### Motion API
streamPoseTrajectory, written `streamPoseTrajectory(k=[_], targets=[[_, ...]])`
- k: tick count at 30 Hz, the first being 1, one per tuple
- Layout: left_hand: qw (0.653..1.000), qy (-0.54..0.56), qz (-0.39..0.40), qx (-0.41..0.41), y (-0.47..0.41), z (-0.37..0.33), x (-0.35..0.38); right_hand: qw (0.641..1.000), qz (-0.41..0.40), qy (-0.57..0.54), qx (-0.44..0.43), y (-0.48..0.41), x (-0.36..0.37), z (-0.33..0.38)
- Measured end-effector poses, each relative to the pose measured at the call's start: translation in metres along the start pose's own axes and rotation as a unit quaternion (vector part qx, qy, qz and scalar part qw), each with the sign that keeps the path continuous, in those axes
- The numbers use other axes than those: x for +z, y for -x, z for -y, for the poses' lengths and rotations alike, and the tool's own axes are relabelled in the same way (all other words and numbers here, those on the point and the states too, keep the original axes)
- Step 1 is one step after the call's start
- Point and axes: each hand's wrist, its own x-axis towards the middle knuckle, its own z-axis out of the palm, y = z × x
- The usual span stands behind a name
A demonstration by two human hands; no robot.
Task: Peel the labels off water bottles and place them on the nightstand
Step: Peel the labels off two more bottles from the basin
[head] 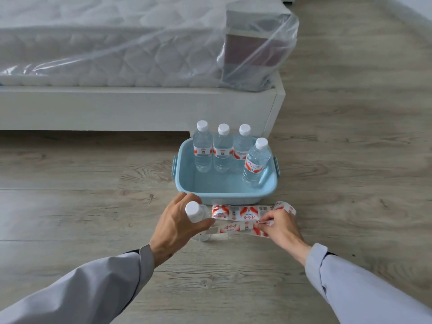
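Wood-look floor beside a plastic-wrapped bed. One bottle [198, 218] is gripped near the cap by the left hand [177, 226], fingers wrapped round it. Its label [236, 228] is pinched in the right hand [281, 226], mostly peeled. A loose label strip [243, 211] lies on the floor. Four labelled bottles [223, 148] are left in the blue tub [224, 195]. No nightstand is clearly identified; roughly a third done, judged.

Open floor [70, 183] lies left of the blue basin [187, 185], and more lies right of it toward the wall. The bed frame [117, 108] closes off the far side, just behind the basin. Four upright bottles [223, 148] fill the basin's rear and right; its front-left interior is free. A peeled label strip [243, 211] lies across the floor just before the basin's near wall
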Motion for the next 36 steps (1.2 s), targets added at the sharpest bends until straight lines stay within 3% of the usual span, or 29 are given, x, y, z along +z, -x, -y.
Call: streamPoseTrajectory(k=[4, 10, 19, 23, 27, 33, 36], targets=[[0.999, -0.01, 0.046, -0.004, 0.003, 0.0, -0.001, 0.999, -0.02, 0.016, 0.022, -0.008, -0.006, -0.006], [0.998, 0.022, -0.015, -0.05, 0.005, 0.009, -0.01, 0.993, -0.07, 0.022, 0.094, -0.011, -0.04, -0.035], [0.996, -0.029, -0.068, -0.052, 0.01, 0.028, -0.029, 0.99, -0.103, 0.011, 0.094, -0.023, -0.055, -0.015], [0.995, -0.039, -0.07, -0.06, 0.011, 0.03, -0.037, 0.987, -0.147, 0.054, 0.029, -0.02, -0.06, 0.002], [0.996, -0.035, -0.055, -0.056, 0.008, 0.028, -0.041, 0.976, -0.209, -0.006, -0.058, -0.03, -0.072, 0.023], [0.999, -0.027, -0.035, -0.026, -0.001, 0.012, -0.056, 0.981, -0.123, -0.088, -0.122, -0.065, -0.073, 0.07], [0.999, -0.022, -0.039, -0.011, -0.003, 0.002, -0.063, 0.979, -0.126, -0.101, -0.127, -0.083, -0.068, 0.087]])
